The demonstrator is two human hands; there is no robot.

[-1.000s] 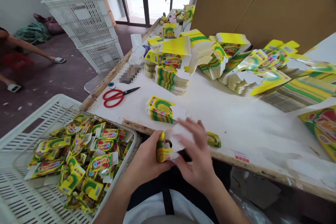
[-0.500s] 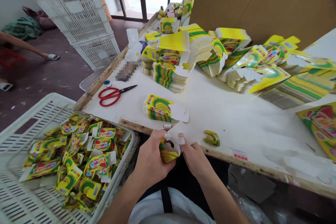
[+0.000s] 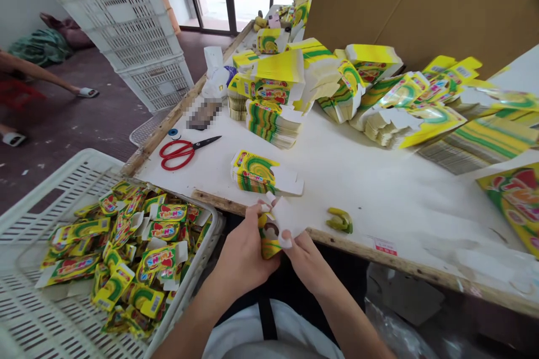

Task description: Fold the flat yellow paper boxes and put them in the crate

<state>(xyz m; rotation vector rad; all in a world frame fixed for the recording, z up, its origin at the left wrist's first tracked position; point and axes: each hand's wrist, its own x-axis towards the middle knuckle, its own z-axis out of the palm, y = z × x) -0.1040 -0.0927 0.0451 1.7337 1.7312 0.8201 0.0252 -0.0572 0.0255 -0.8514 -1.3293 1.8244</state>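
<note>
Both hands closed on one small yellow-green carton (image 3: 269, 240), held just off the near table edge, above the lap. Left hand (image 3: 242, 252) wraps the printed body from the left, thumb on top. Right hand (image 3: 309, 261) pinches the right side, with fingertips (image 3: 286, 242) pressed at the base of the white flap (image 3: 287, 214). The flap stands open and upright and is not tucked. A round cut-out shows on the carton face.

Obs., working outward:
- Short stack of flat blanks (image 3: 255, 173) on the table (image 3: 357, 179), just beyond the hands, same print.
- Small green-yellow piece (image 3: 340, 220) near the table edge, right of the hands; cannot tell what it is.
- Red-handled scissors (image 3: 185, 148) further left, apart from the work.
- Large piles of blanks (image 3: 273, 120) and fanned bundles (image 3: 404, 106) across the far table.
- White crate (image 3: 50, 190) at left, beside the table; loose folded cartons (image 3: 160, 258) cover part of its floor, roughly one layer, with bare slats showing toward the near corner.
- Empty crates stacked (image 3: 126, 33) on the floor behind; another person's foot (image 3: 86, 91) at far left.

Judgement: this carton is partly formed, its top flap unclosed. A modest batch looks done. The blanks on the table far outnumber the finished ones, so most of the work seems left.
</note>
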